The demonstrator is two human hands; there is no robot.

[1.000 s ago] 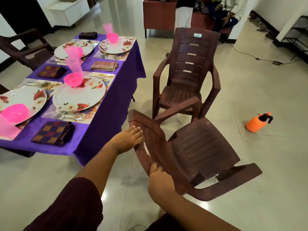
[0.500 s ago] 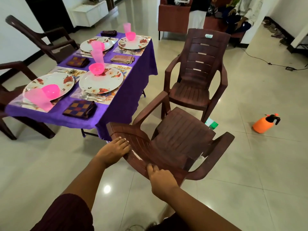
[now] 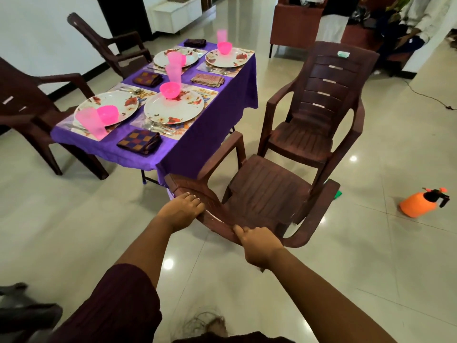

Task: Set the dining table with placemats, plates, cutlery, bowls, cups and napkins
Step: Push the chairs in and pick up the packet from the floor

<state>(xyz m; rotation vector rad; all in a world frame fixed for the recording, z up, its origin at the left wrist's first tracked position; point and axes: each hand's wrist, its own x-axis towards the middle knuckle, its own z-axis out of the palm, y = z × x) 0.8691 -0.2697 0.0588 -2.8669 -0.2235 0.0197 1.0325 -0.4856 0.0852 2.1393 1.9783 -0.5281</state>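
A brown plastic chair (image 3: 262,194) stands just in front of me, beside the near right corner of the table. My left hand (image 3: 181,210) grips the top edge of its backrest, fingers curled over it. My right hand (image 3: 257,246) holds the same edge further right. The table wears a purple cloth (image 3: 197,139) and carries floral placemats, floral plates (image 3: 174,106), pink bowls (image 3: 170,89), pink cups (image 3: 90,122), cutlery (image 3: 158,127) and folded checked napkins (image 3: 139,142).
A second brown chair (image 3: 319,107) stands behind the one I hold. Two more brown chairs (image 3: 29,105) sit on the table's left side. An orange spray bottle (image 3: 420,203) lies on the tiled floor at right. People sit on a sofa at the back.
The chair I hold has swung from tilted to standing level and nearer the table corner. My view has pulled back and left, showing more of the table and left chairs.
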